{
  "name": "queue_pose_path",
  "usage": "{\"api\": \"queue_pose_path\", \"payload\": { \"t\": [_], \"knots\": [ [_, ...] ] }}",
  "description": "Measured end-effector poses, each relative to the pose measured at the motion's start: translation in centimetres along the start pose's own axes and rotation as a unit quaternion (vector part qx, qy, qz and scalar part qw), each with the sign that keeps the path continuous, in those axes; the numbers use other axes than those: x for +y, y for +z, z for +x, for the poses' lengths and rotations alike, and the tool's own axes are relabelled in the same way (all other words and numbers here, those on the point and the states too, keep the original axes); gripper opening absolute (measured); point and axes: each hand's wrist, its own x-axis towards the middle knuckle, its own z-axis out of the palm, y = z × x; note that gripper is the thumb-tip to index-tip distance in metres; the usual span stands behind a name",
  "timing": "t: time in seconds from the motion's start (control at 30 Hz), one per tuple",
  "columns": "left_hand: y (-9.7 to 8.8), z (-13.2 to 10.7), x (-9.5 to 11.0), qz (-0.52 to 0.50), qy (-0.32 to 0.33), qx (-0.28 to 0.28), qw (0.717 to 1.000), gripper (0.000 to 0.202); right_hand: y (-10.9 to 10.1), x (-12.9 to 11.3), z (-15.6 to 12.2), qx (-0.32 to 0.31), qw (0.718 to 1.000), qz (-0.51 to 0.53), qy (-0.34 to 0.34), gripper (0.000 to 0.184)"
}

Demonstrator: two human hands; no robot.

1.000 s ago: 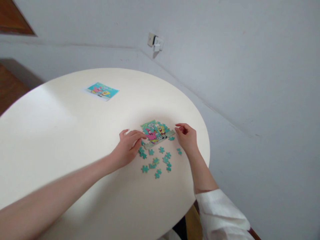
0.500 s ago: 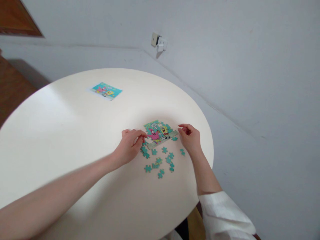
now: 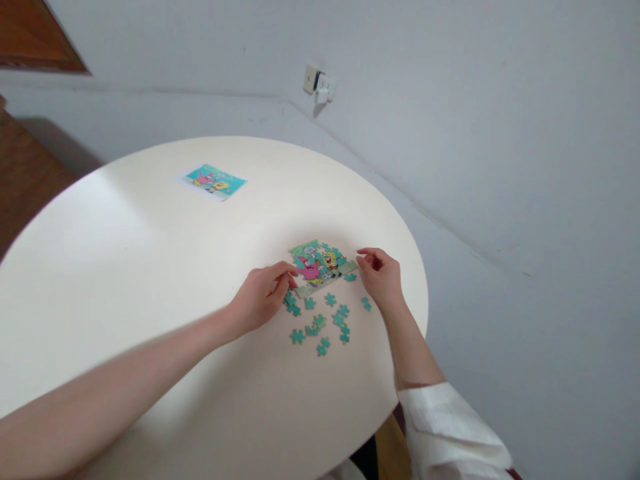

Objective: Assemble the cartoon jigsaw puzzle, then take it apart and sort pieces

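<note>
A partly assembled cartoon jigsaw puzzle (image 3: 320, 267) lies on the white table, its pink and yellow figures facing me. At its left edge is my left hand (image 3: 267, 292), fingers bent and drawn together; whatever they may hold is hidden. My right hand (image 3: 381, 275) rests by the puzzle's right corner, thumb and index finger slightly apart, nothing visible between them. Loose teal puzzle pieces (image 3: 339, 320) are scattered on the near side, several of them touching or overlapping. One loose piece (image 3: 350, 277) lies just below the right corner, and another (image 3: 367, 304) sits near my right wrist.
Farther back on the round white table (image 3: 200, 253) lies a reference picture card (image 3: 217, 181) with the same cartoon figures. Beyond the table's curved edge stands a pale wall with a socket and white plug (image 3: 323, 88). Brown wood shows at the far left.
My left hand has shifted slightly right at the puzzle's left edge, and its fingers have changed their bend. The right hand holds nearly the same pose. The view has moved very little.
</note>
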Motion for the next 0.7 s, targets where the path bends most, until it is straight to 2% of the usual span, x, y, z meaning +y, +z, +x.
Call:
{"api": "queue_pose_path", "payload": {
  "t": [0.37, 0.57, 0.7],
  "knots": [
    [-0.04, 0.02, -0.04, 0.033, 0.002, 0.007, 0.999, 0.025, 0.04, 0.08, 0.03, -0.003, 1.0, -0.009, -0.003, 0.023],
    [-0.19, 0.14, -0.35, 0.062, 0.042, 0.041, 0.996, 0.026, 0.0, 0.07, -0.05, -0.002, 1.0, -0.013, -0.011, 0.023],
    [-0.25, 0.35, -0.68, 0.072, 0.047, 0.057, 0.995, 0.024, 0.05, 0.35, -0.01, -0.006, 1.0, -0.011, -0.009, 0.023]
  ]
}}
